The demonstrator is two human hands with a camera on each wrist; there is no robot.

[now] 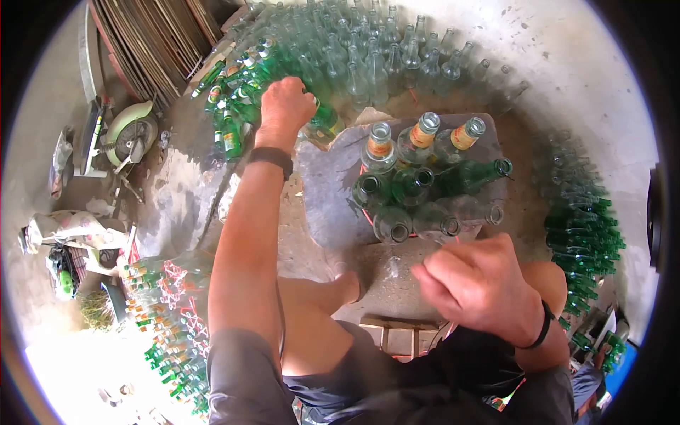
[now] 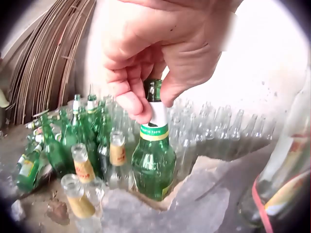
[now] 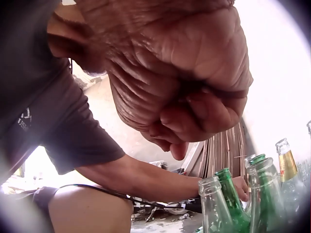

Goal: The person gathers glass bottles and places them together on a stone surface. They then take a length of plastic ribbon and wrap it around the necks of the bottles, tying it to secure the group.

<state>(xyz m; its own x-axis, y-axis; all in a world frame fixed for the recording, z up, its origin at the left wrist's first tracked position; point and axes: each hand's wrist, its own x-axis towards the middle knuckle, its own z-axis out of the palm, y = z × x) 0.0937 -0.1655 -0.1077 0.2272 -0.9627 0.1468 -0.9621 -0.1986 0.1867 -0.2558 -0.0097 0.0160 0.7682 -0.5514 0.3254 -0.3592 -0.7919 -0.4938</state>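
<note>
My left hand (image 1: 287, 106) pinches the neck of a green glass bottle (image 2: 154, 162) between thumb and fingers, at the far left edge of a grey slab (image 1: 322, 188). This bottle is upright, with a white and green neck label. Above the near side of the slab hovers my right hand (image 1: 482, 283), its fingers curled in and nothing visible in them. Just beyond it, bottles stand in a tight group on the slab: clear ones with orange neck labels (image 1: 379, 150) behind, green ones (image 1: 464, 177) in the middle, plain clear ones (image 1: 392, 225) in front. A red band (image 2: 262, 206) circles the group.
Many clear bottles (image 1: 375, 74) line the back wall. More green bottles (image 1: 230, 138) lie and stand at the far left, and others (image 1: 584, 237) are heaped along the right wall. Bundled bottles (image 1: 166, 333) fill the lower left. A small wooden stool (image 1: 400, 324) sits between the legs.
</note>
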